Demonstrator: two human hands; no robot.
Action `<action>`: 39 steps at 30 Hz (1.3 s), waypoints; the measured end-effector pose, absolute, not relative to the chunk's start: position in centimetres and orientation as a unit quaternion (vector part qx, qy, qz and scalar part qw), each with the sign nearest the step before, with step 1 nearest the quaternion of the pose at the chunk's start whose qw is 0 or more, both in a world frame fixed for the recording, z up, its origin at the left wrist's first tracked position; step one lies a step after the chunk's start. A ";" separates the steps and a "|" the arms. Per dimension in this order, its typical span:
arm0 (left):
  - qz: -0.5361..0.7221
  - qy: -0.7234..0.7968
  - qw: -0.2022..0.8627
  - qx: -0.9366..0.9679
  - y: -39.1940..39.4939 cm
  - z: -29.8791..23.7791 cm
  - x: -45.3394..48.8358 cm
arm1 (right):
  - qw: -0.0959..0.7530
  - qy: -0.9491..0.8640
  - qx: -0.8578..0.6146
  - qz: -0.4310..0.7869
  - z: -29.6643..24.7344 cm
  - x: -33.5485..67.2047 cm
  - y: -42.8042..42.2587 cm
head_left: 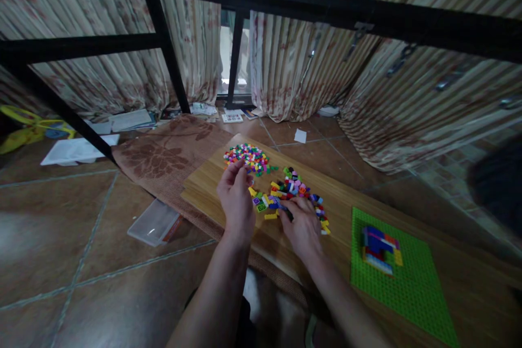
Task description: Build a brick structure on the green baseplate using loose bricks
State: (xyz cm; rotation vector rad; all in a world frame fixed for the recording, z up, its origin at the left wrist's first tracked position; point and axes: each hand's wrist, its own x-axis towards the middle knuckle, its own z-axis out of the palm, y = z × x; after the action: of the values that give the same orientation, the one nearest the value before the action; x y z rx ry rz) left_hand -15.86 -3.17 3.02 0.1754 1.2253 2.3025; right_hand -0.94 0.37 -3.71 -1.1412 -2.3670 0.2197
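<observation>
My left hand [236, 196] is raised at the near side of a pile of tiny multicoloured pieces [248, 156]. Its thumb and fingertips are pressed together, and whatever they may hold is too small to make out. My right hand [304, 228] reaches into a heap of larger toy building bricks [291, 187], fingers curled down among them. A dark piece shows by its fingertips; the grip itself is partly hidden. Farther right lies a green baseplate [408, 293] bearing a low brick build [379, 247] in blue, red, yellow and white.
The wooden table [207, 187] has a brown patterned cloth [163, 152] at its left end. On the tiled floor are a clear plastic box [155, 222], a white tray [77, 149] and papers [130, 119]. A black metal frame [285, 2] crosses before striped curtains [293, 65].
</observation>
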 end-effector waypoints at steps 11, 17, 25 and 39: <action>0.850 0.456 0.255 0.065 -3.3 2.8 -16.7 | 0.254 -0.855 -0.450 0.042 -3.4 0.2 1.3; 0.854 0.450 0.256 0.059 -3.4 2.6 -16.9 | 0.246 -0.878 -0.402 0.082 -3.4 -3.0 0.7; 0.854 0.448 0.258 0.054 -3.4 2.5 -17.3 | 0.229 -0.895 -0.374 0.082 -4.1 -3.2 0.6; 0.854 0.445 0.265 0.043 -3.3 2.7 -17.2 | 0.229 -0.886 -0.397 0.071 -3.1 -3.9 4.0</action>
State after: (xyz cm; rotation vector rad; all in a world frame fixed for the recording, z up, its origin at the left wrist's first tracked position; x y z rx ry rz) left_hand -17.18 -3.32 2.69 0.1171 1.2021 2.3089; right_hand -3.94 3.97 -3.05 -1.0930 -2.4376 0.1946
